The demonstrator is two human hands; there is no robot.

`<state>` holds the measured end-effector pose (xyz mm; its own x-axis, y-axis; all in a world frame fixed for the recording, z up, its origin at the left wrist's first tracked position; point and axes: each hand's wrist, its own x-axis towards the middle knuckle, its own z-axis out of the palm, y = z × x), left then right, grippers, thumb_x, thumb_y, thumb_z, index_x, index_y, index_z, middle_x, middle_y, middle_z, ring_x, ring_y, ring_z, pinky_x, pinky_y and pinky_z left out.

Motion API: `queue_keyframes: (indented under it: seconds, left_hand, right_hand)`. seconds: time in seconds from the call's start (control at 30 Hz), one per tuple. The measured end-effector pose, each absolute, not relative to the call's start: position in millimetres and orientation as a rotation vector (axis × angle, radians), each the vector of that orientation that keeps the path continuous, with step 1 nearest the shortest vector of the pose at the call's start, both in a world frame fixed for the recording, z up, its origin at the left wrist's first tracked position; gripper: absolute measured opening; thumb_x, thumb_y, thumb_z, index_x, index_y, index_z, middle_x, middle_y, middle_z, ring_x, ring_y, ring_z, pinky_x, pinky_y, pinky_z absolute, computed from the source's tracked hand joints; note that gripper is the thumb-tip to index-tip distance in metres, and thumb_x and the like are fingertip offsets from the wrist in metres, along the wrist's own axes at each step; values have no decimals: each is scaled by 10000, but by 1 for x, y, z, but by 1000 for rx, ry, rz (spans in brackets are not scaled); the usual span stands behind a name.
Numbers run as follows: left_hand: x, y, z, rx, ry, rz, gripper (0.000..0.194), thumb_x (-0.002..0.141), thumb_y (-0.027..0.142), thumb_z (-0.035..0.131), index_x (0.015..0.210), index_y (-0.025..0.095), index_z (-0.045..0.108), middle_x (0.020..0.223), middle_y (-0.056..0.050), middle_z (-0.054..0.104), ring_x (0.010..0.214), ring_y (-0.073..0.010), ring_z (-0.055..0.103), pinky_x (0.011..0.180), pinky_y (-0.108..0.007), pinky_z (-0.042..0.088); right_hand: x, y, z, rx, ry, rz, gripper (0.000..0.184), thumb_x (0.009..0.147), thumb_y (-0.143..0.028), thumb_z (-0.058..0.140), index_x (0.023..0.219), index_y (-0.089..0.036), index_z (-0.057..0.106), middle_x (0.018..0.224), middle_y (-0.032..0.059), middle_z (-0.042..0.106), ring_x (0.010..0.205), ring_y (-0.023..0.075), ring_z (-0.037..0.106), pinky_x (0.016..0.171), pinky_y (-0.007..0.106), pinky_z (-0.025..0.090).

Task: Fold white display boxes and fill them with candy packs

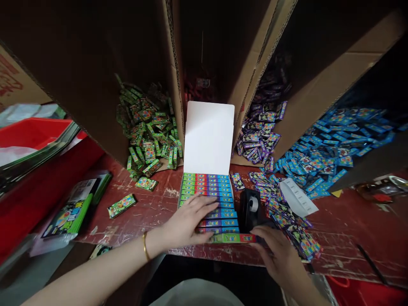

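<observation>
Two hands, one row of packets. Right hand point(276, 250) pinches the right end of the row of packets point(234, 238) between thumb and fingers, over the near side of the open box point(207, 146), by the desk's point(153, 214) near edge. Left hand point(188, 219) is spread wide over the packed rows point(219, 188), thumb at the held row's left end.

Packed rows: roughly ten, partly covered by the left hand, exact count unclear. Far ones run green, red, purple, blue across. One white lid point(208, 127), standing up at the box's far edge.

Four loose piles, too many to count: green point(149, 123), red point(199, 87), purple point(258, 131), blue point(331, 140) — cardboard dividers point(175, 80) between them, past the desk's far edge. One lone green packet point(121, 205) left of the box.

Labels: cartoon prints, lettering too small to read. One label strip point(298, 197) with small printed marks, unreadable. Bagged packs point(72, 208) at the desk's left edge — lettering not legible.

In the way: one black tape dispenser point(249, 210) just right of the box, with scattered purple packets point(287, 216) beyond it toward the near right corner
</observation>
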<state>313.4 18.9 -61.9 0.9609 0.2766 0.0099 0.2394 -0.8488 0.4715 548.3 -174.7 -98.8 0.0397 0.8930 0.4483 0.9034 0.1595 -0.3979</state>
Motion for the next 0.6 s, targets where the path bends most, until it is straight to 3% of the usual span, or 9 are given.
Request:
queue_keyframes:
  seconds: [0.1,0.17,0.37,0.6]
  left_hand:
    - [301,1,-76,2802,325,113,675,855,250,589,1453,265,275,1390,-124,450,1257,-296,440,1038,-527,408]
    - [297,-4,-84,2876,340,117,620,886,164,522,1446,304,296,1314,-136,484,1193,-295,481,964,-496,473]
    - [300,-9,-75,2920,413,-7,853,759,-85,392,1468,349,204,1281,-139,451,1181,-296,460,943,-494,482]
    - [296,-9,-81,3011,416,-138,903,746,-101,365,1478,366,118,1323,-131,451,1195,-297,462,961,-497,471]
  right_hand:
    - [563,-186,-92,-1775,-1713,17,167,915,-319,506,1047,-238,568,953,32,686,871,175,663,742,280,529]
    - [573,-196,-84,-1818,-1585,14,167,894,-335,545,1027,-239,576,939,27,673,844,160,658,723,251,524]
    - [597,-225,-72,-1834,-1150,-113,215,833,-278,627,1039,-230,590,967,35,618,883,162,607,810,264,475]
    - [599,-231,-84,-1820,-1071,-90,229,811,-258,650,1032,-232,595,957,37,623,854,166,602,745,274,485]
